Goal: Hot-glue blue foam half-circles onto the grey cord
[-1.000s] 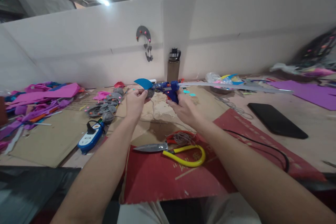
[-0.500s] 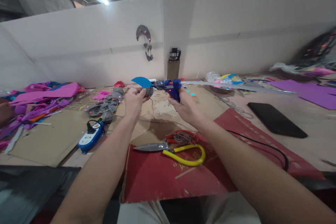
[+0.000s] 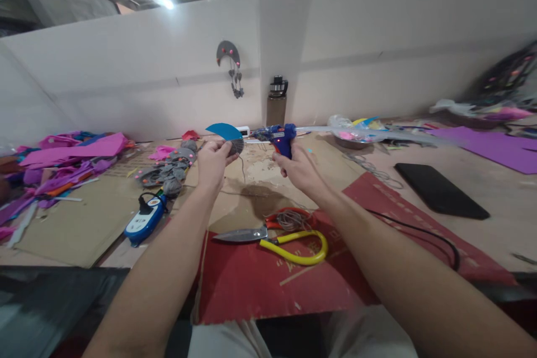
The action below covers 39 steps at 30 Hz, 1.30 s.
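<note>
My left hand [image 3: 213,163] pinches a blue crescent-shaped piece [image 3: 225,131], whose lower right part is wrapped in grey yarn [image 3: 236,147]. A loose strand of the yarn hangs from it toward the cardboard. In my right hand [image 3: 298,165] is a blue hot glue gun [image 3: 282,139], its nozzle pointing left toward the crescent with a gap between them. A long clear glue stick [image 3: 377,133] sticks out of the gun's back to the right. Scissors [image 3: 272,239] with one red and one yellow handle lie below my hands, with grey yarn bunched at the red handle.
Red-and-brown cardboard [image 3: 268,291] covers the table before me. Left are a blue-white power strip [image 3: 146,220], grey yarn pieces [image 3: 168,170] and pink foam scraps [image 3: 75,151]. Right lies a black phone [image 3: 440,190]. A bottle [image 3: 277,102] stands behind; a grey moon ornament [image 3: 229,56] hangs on the wall.
The glue gun has drawn back to the right, away from the crescent, which it was touching or nearly touching before. The crescent has shifted slightly left in my left hand.
</note>
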Motion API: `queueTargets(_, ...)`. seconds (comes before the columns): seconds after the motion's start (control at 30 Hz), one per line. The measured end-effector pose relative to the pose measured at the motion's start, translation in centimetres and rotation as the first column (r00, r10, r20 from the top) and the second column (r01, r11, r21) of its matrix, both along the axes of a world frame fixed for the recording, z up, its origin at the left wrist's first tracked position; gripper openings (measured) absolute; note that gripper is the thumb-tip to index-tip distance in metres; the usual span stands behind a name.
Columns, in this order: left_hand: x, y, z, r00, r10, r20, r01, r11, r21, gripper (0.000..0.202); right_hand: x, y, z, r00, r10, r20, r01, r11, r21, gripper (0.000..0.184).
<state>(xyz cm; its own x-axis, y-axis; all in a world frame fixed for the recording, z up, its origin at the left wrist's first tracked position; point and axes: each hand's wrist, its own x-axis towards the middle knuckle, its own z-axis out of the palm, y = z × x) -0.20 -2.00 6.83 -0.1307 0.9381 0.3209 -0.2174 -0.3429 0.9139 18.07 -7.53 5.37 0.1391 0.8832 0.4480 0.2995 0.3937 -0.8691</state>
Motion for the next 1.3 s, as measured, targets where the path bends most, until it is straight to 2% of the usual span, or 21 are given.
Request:
queueTargets(0.07, 0.1, 0.0, 0.0, 1.0, 0.001, 0.006, -0.001, 1.0, -0.005, 0.021, 0.3, 0.7, -0.5, 0.995, 0.014, -0.102, -0.031, 0.984, -0.173, 0.013)
queueTargets(0.13, 0.3, -0.1, -0.1, 1.0, -0.007, 0.001, 0.007, 1.0, -0.011, 0.021, 1.0, 1.6, -1.2, 0.991, 0.009, -0.132, -0.053, 0.942, -0.332, 0.011)
queueTargets(0.17, 0.4, -0.1, -0.1, 1.0, -0.011, -0.003, 0.011, 1.0, -0.011, 0.021, 1.4, 2.0, -1.6, 0.996, -0.007, -0.089, -0.029, 0.92, -0.391, 0.01)
queueTargets(0.23, 0.6, -0.2, -0.1, 1.0, -0.012, -0.022, 0.012, 1.0, -0.001, 0.019, 2.6, 2.7, -2.3, 0.989, -0.076, 0.126, 0.123, 0.894, -0.43, 0.015)
queueTargets(0.3, 0.8, -0.3, -0.2, 0.999, -0.003, -0.049, 0.004, 1.0, 0.021, 0.019, 3.6, 3.0, -2.5, 0.905, -0.198, 0.376, 0.319, 0.9, -0.296, 0.028)
queueTargets(0.37, 1.0, -0.7, -0.1, 0.995, 0.018, -0.1, -0.012, 0.998, 0.055, 0.019, 4.1, 2.7, -2.1, 0.803, -0.349, 0.484, 0.433, 0.898, -0.071, 0.036)
queueTargets(0.4, 1.1, -0.9, -0.1, 0.99, 0.028, -0.137, -0.017, 0.997, 0.078, 0.019, 3.9, 2.4, -1.8, 0.784, -0.401, 0.474, 0.446, 0.895, 0.02, 0.035)
queueTargets(0.43, 1.2, -1.2, -0.1, 0.984, 0.039, -0.176, -0.021, 0.994, 0.105, 0.018, 3.5, 2.0, -1.4, 0.797, -0.418, 0.437, 0.431, 0.899, 0.074, 0.032)
queueTargets(0.47, 1.4, -1.5, 0.0, 0.974, 0.048, -0.221, -0.018, 0.99, 0.137, 0.018, 2.8, 1.7, -1.1, 0.84, -0.382, 0.385, 0.374, 0.922, 0.098, 0.025)
queueTargets(0.53, 1.8, -2.2, 0.2, 0.955, 0.068, -0.289, -0.01, 0.98, 0.197, 0.015, 0.7, 1.2, -0.6, 0.951, -0.228, 0.208, 0.229, 0.973, 0.021, 0.016)
queueTargets(0.6, 2.2, -2.8, 0.4, 0.931, 0.112, -0.349, -0.015, 0.964, 0.267, 0.012, -1.8, 1.0, -0.6, 0.997, -0.07, -0.011, 0.069, 0.996, -0.05, 0.023)
queueTargets(0.7, 2.5, -3.6, 0.7, 0.895, 0.18, -0.408, -0.029, 0.936, 0.351, 0.01, -4.4, 1.1, -0.9, 0.936, 0.117, -0.331, -0.148, 0.987, -0.069, 0.035)
queueTargets(0.8, 2.5, -3.7, 0.8, 0.904, 0.167, -0.394, -0.034, 0.946, 0.323, 0.01, -4.7, 0.9, -0.8, 0.86, 0.209, -0.466, -0.275, 0.958, -0.078, 0.035)
queueTargets(0.87, 2.5, -3.5, 0.7, 0.942, 0.088, -0.324, -0.01, 0.972, 0.235, 0.011, -4.0, 0.8, -0.6, 0.884, 0.179, -0.433, -0.237, 0.968, -0.084, 0.03)
queueTargets(0.93, 2.5, -3.2, 0.5, 0.973, -0.007, -0.231, 0.039, 0.99, 0.137, 0.014, -3.1, 0.7, -0.2, 0.931, 0.116, -0.347, -0.149, 0.986, -0.07, 0.021)
queueTargets(1.03, 2.7, -2.9, 0.3, 0.986, -0.11, -0.129, 0.115, 0.993, 0.036, 0.018, -2.2, 0.6, 0.2, 0.973, 0.024, -0.231, -0.027, 1.0, -0.01, 0.015)
queueTargets(1.17, 2.9, -2.8, 0.3, 0.98, -0.19, -0.057, 0.186, 0.981, -0.056, 0.02, -1.6, 0.5, 0.5, 0.987, -0.065, -0.148, 0.075, 0.995, 0.065, 0.015)
queueTargets(1.3, 3.0, -3.0, 0.5, 0.973, -0.228, -0.03, 0.223, 0.967, -0.124, 0.019, -1.4, 0.5, 0.6, 0.988, -0.102, -0.115, 0.112, 0.99, 0.086, 0.016)
